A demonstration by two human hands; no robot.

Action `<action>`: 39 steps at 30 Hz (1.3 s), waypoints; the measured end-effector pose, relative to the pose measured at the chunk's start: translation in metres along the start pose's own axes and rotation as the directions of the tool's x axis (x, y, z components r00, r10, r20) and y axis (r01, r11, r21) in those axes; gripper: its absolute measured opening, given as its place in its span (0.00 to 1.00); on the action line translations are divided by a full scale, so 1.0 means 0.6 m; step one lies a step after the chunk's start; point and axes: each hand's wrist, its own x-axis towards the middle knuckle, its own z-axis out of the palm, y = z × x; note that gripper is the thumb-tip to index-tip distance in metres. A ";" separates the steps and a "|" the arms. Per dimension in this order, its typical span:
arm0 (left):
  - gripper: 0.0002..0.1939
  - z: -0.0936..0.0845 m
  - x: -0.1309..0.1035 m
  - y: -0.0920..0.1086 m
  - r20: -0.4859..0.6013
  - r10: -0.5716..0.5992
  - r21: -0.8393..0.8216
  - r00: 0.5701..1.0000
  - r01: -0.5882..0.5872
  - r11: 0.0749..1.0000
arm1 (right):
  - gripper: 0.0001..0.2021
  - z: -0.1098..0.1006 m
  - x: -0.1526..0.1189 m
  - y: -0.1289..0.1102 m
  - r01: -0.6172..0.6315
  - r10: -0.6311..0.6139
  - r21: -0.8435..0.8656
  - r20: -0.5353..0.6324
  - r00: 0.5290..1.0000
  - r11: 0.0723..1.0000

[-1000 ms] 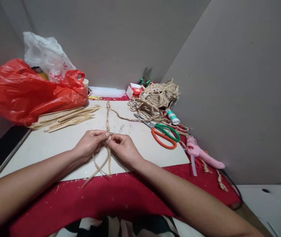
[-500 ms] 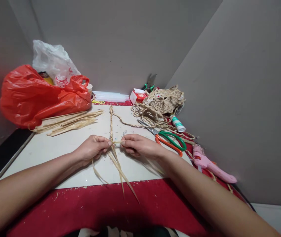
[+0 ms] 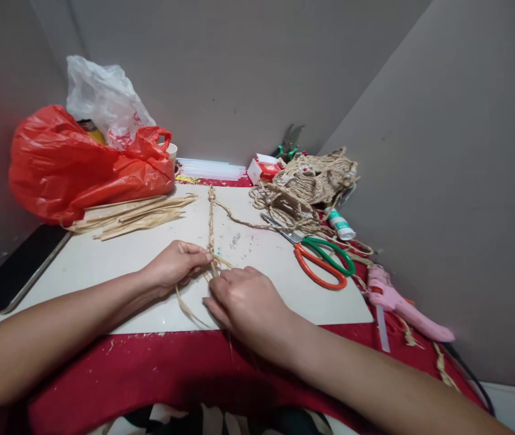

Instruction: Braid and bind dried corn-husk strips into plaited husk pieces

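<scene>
Head view: left hand [image 3: 180,264], fingers clamped on the narrow braided tan straw cord [image 3: 211,226], which extends beyond them on the white board [image 3: 148,254]. Right hand [image 3: 250,302] beside its loose strands; whether its fingers grip cannot be told.

This looks like a small craft work corner: grey panels close in a red-covered desk [image 3: 148,374], with scissors [image 3: 316,257] and a pink glue gun [image 3: 402,307] at right, plant strips [image 3: 134,216] at left.
</scene>
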 end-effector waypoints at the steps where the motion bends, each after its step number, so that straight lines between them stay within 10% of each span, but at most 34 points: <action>1: 0.12 0.000 0.000 -0.001 -0.004 -0.001 -0.002 1.000 0.001 1.000 | 0.10 0.011 0.005 -0.003 -0.033 0.034 -0.050 0.027 0.999 0.998; 9: 0.11 -0.002 0.001 -0.007 -0.016 0.024 0.010 1.000 -0.024 1.000 | 0.07 0.013 -0.010 0.026 -0.102 0.103 0.294 0.009 0.995 0.950; 19: 0.11 0.001 -0.001 -0.004 -0.014 0.033 0.025 0.999 -0.033 0.999 | 0.04 0.009 -0.008 0.031 -0.235 0.391 0.831 0.023 0.920 0.504; 39: 0.11 -0.001 0.001 -0.007 -0.004 0.031 0.021 1.000 -0.030 0.999 | 0.07 0.056 0.004 0.040 -0.017 0.330 0.651 -0.362 0.872 0.759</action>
